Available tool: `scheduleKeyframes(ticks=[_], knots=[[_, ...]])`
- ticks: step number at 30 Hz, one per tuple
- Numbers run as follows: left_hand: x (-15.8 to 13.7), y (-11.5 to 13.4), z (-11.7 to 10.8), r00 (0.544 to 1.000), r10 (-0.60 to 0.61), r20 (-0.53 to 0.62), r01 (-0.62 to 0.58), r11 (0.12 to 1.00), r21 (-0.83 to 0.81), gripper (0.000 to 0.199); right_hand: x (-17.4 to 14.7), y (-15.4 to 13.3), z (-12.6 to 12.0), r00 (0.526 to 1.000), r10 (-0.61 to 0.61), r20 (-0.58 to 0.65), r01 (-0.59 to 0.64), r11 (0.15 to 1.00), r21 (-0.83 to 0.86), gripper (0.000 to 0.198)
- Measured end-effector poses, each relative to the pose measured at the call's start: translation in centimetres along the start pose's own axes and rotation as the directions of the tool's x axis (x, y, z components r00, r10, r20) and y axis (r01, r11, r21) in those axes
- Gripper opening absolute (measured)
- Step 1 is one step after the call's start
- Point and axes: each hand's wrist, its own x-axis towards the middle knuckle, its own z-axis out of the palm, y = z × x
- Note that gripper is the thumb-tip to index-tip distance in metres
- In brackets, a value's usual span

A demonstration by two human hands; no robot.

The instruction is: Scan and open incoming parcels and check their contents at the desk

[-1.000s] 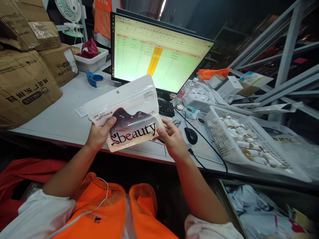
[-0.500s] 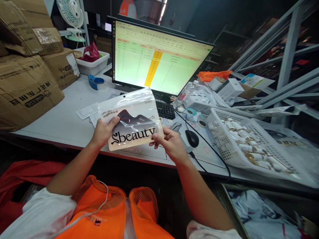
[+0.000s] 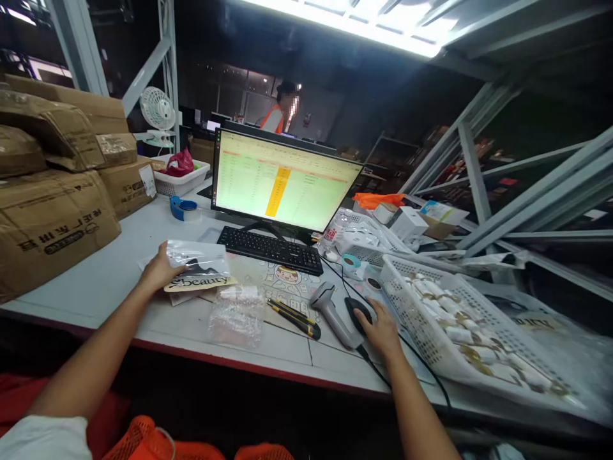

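My left hand (image 3: 161,269) grips the left edge of a glossy pouch printed "Sbeauty" (image 3: 204,259), low over the desk, with its thumb on the front. Over on the right, my right hand (image 3: 380,326) rests on a black computer mouse (image 3: 358,314), fingers curved round its side. Between the hands lie a clear bubble-wrap bag (image 3: 237,319), a yellow and black utility knife (image 3: 294,317) and a grey barcode scanner (image 3: 335,316). Behind them stand a black keyboard (image 3: 272,248) and a lit monitor (image 3: 287,182) showing a spreadsheet.
A white perforated basket (image 3: 416,316) full of small rolled items stands at the right. Cardboard boxes (image 3: 57,223) are piled on the left, near a blue tape dispenser (image 3: 183,207). Cables run along the desk's right part. A person (image 3: 274,118) is behind the monitor.
My right hand has let go of the pouch and moved right onto the mouse. My left hand has lowered the pouch leftward to the desk. The view has tilted up.
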Motion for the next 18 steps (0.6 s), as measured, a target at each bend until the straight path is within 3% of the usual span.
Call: scheduleKeyframes(ticks=[3,5,8,11,14,18], knots=[[0.0,-1.5,-1.6,0.993,0.016,-0.118,0.005,0.983,0.183,0.116,-0.4,0.7,1.5,0.999,-0.013,0.053,0.014,1.0,-0.015,0.075],[-0.3,-2.1,-1.7,0.98,0.114,-0.163,-0.068,0.962,0.265,0.106,-0.4,0.7,1.9,0.997,-0.049,0.066,0.049,0.999,-0.003,0.072],[-1.1,-2.9,-0.5,0.955,0.297,-0.016,-0.268,0.882,0.388,0.077,-0.4,0.8,2.3,0.995,-0.079,0.058,0.079,0.997,0.005,0.069],[-2.1,-4.1,0.9,0.937,0.275,0.215,-0.346,0.812,0.47,0.068,-0.7,1.0,2.5,0.996,-0.072,0.057,0.072,0.997,-0.006,0.066],[-2.8,-5.5,0.8,0.942,0.224,0.248,-0.325,0.787,0.524,0.068,-1.1,1.1,2.7,0.995,-0.084,0.055,0.084,0.996,0.003,0.06],[-3.0,-6.2,-1.3,0.978,0.191,0.087,-0.203,0.761,0.616,0.068,-1.4,0.9,2.7,0.995,-0.094,0.027,0.094,0.996,0.008,0.054]])
